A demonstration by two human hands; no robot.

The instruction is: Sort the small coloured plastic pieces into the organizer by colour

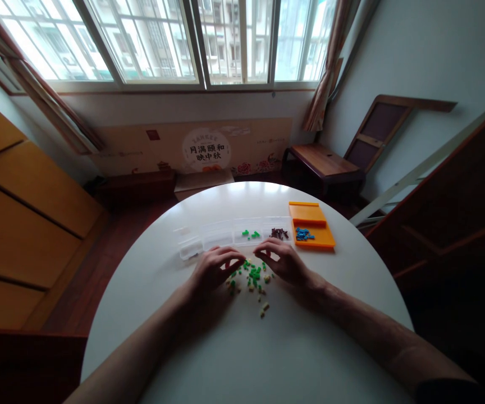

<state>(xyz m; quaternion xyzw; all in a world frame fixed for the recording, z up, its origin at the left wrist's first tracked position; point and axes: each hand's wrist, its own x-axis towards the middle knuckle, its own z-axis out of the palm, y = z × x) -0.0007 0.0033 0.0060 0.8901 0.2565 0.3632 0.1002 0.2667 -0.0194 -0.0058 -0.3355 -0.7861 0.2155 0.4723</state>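
Small green building bricks [254, 275] and pale yellow bricks [265, 306] lie in a loose pile on the white round table [242, 359]. My left hand [217, 267] is at the pile's left edge, its thumb and fingertips pinched together. Opposite it, at the upper right of the pile, my right hand [283, 261] has its fingertips drawn together too. Whatever either pinch holds is too small to make out. A clear compartment [242, 240] just beyond the hands contains a few green bricks. Dark brown bricks [279, 233] fill the one beside it, partly behind my right hand.
An orange tray [320, 242] with blue bricks [304, 234] stands right of the clear boxes. More clear compartments [191, 249] extend to the left. Beyond the table are a wooden chair [322, 160], a cardboard box [202, 182] and windows; a yellow cabinet [23, 224] is at left.
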